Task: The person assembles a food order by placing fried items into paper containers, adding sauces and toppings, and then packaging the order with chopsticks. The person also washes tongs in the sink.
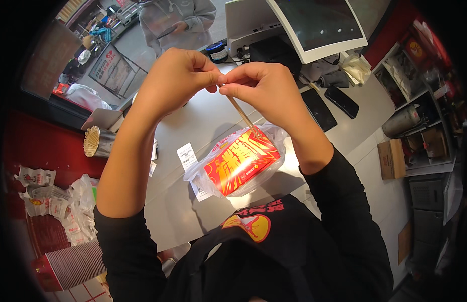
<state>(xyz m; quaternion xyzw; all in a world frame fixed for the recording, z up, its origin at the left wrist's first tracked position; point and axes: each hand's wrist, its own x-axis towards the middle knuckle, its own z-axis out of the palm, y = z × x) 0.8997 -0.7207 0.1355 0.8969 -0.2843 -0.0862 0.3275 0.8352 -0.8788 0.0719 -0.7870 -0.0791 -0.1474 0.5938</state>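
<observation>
My left hand [180, 78] and my right hand [261, 85] meet above the counter with their fingertips pinched together. Thin wooden sticks [238, 108] slant down from between the fingers, their lower ends at a red and yellow printed box [241, 163]. Whether both hands grip the sticks or something small at their top is hard to make out. Around the box lies a thin, translucent plastic bag [193, 174], its mouth spread open. A white printed paper slip [185, 153] sticks out partly from under the bag.
The counter [168, 221] carries a holder of wooden sticks [95, 141] at left, two dark phones [342, 101] at right and a monitor [321, 25] behind. Stacked paper cups [75, 267] and plastic bags [82, 201] are at lower left. Someone in a grey hoodie [195, 22] stands beyond.
</observation>
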